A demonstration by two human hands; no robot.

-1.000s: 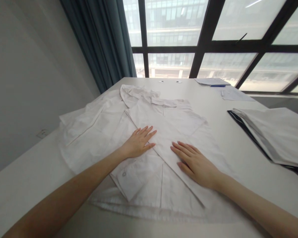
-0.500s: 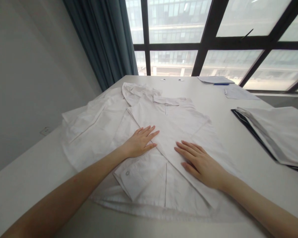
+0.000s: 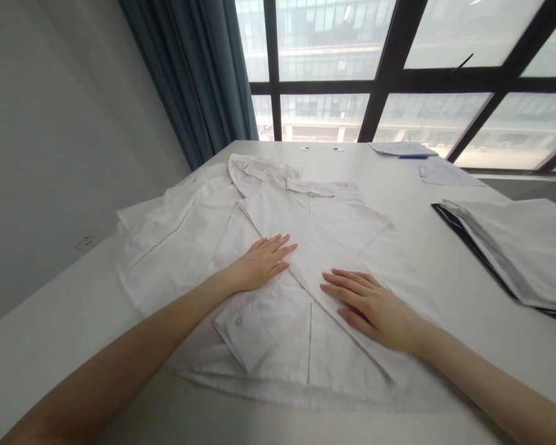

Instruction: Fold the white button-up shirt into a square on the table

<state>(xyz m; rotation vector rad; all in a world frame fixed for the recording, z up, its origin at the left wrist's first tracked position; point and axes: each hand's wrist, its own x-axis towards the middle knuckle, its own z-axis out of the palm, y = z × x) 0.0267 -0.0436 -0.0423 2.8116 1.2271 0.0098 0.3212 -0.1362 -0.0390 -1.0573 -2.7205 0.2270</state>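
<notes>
A white shirt lies spread on the white table, its collar end away from me and its hem towards me. One side is folded over in a slanting edge, and a buttoned cuff shows near the hem. My left hand rests flat on the middle of the shirt, fingers stretched and slightly spread. To its right, my right hand lies palm down on the folded part, fingers out and thumb apart. Neither hand grips the cloth. What lies beneath the palms is hidden.
On the right of the table lies a folded white garment over something black. Papers and a blue pen are at the far right. Behind stand a window and a blue curtain; a grey wall is on the left.
My right hand has slid slightly to the left over the cloth, its fingers a little closer to my left hand. The left hand and the shirt look nearly the same.
</notes>
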